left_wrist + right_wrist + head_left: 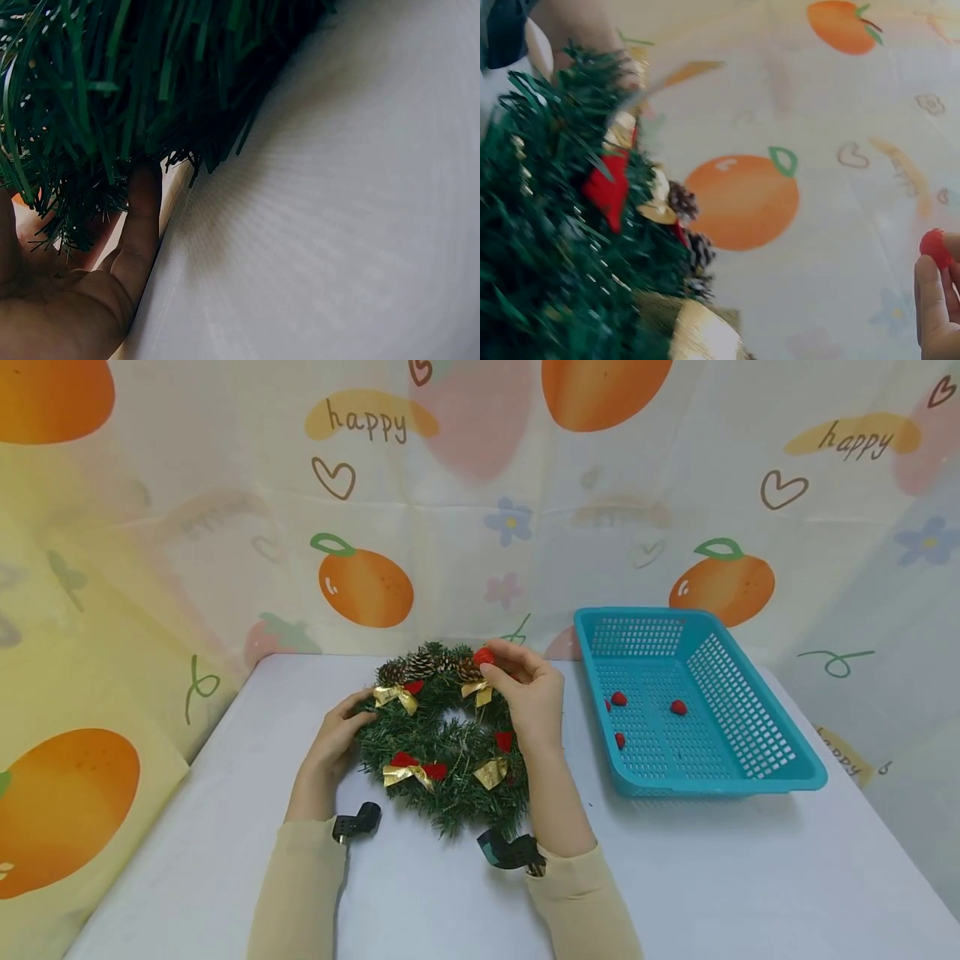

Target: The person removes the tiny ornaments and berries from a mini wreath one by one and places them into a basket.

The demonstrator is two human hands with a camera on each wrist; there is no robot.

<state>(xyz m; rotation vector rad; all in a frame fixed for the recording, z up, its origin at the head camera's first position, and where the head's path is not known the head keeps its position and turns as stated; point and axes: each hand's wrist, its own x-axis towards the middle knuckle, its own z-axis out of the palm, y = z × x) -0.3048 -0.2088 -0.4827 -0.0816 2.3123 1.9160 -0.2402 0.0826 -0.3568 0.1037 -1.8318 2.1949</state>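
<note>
A green Christmas wreath [442, 735] with pine cones [420, 665] along its far side and gold and red bows [408, 772] lies on the white table. My left hand [335, 737] holds its left edge; in the left wrist view, one finger [142, 225] reaches under the green needles [135, 82]. Over the far right part of the wreath, my right hand [536, 697] pinches a small red berry [483, 657] between thumb and fingers. The right wrist view shows that berry [934, 247] at its right edge, apart from the wreath [562, 225].
To the right of the wreath stands a blue plastic basket [780, 727] with several red berries [678, 707] inside. A printed cloth [465, 552] hangs behind the table [435, 902]. Black wrist cameras [510, 850] sit on both forearms.
</note>
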